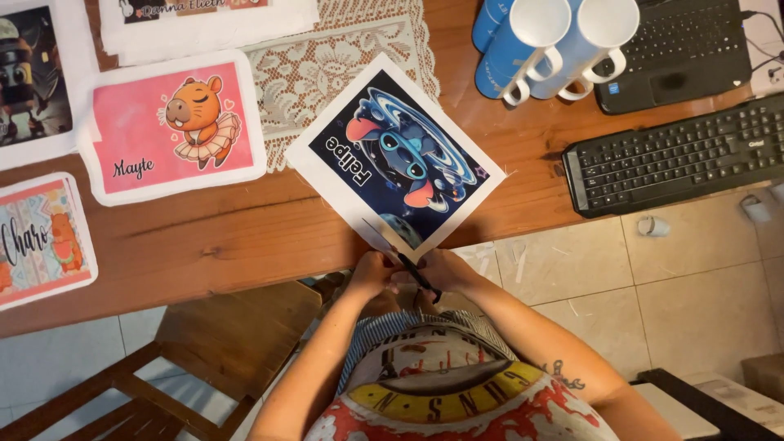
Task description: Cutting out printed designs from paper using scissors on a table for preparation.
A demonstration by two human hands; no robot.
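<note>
The right hand (447, 269) is closed around the handles of a pair of scissors (400, 255), whose blades are parted over the near white margin of the printed sheet (396, 155); the left hand (371, 273) pinches that same near edge of the sheet just beside the blades, fingers together on the paper. The cut will likely go best if the left hand keeps the margin taut and feeds the sheet into the blades, so the line stays on the white border and off the dark picture. The sheet hangs off the near edge of the wooden table (245, 237), lying partly on it and partly out over the tiled floor, tilted like a diamond. Its long axis runs from the corner nearest the keyboard (678, 155) up toward the lace mat (327, 57) at the far side of the table, and the cartoon figure on it lies turned, its head toward the person. The scissors point away from the body, up and left along the sheet's lower edge. On the table's left part lies a pink print (171, 122), well apart from the sheet.
</note>
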